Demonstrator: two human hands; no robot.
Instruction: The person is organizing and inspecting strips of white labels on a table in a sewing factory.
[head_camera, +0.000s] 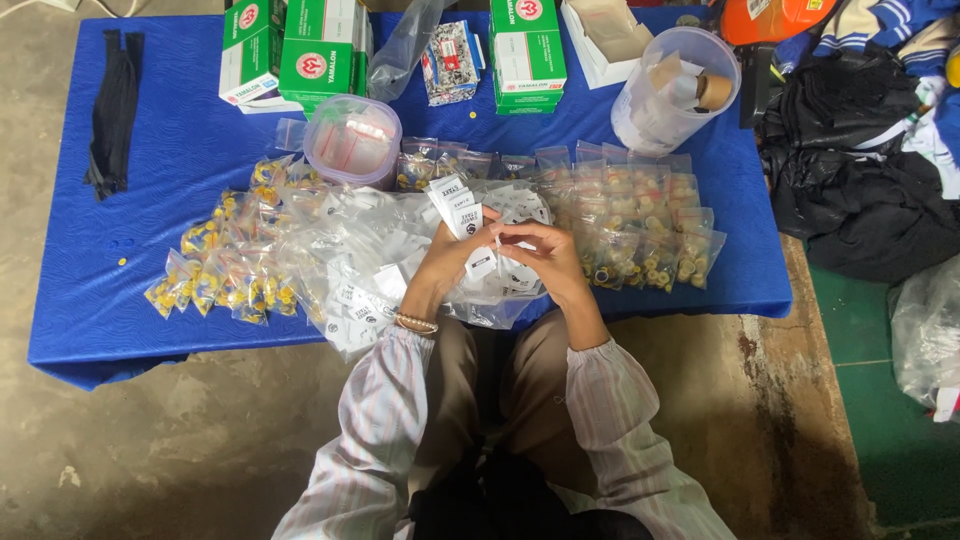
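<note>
My left hand (450, 258) gripping fanned stack of white tags (458, 205); my right hand (545, 258) pinching single small tag (497, 240), above blue table (150, 180).

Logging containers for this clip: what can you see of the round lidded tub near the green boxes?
The round tub is translucent plastic with a pinkish-lilac lid, shut. It stands upright on the blue table cover, just below the green boxes. Small clear bags with white and red contents show through its wall. Clear packets crowd its base. Neither hand touches it.
</note>
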